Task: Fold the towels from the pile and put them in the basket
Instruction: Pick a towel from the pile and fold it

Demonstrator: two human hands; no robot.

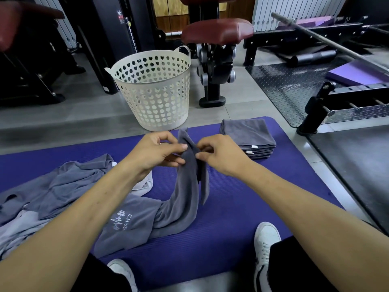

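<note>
A grey towel (186,194) hangs lifted above the purple mat (242,211), its lower end trailing onto the mat with a white logo showing. My left hand (156,153) pinches its upper edge from the left. My right hand (219,155) pinches the same edge from the right, close beside the left. A loose pile of grey towels (54,190) lies on the mat at the left. A neat stack of folded grey towels (249,138) sits on the mat at the right. The white plastic basket (154,89) with heart-shaped holes stands on the floor beyond the mat.
Gym machines surround the spot: a dark red padded seat (217,30) on a black stand behind the basket, a barbell (328,39) and black steel plate floor at the right. My white shoes (265,239) rest on the mat's near edge.
</note>
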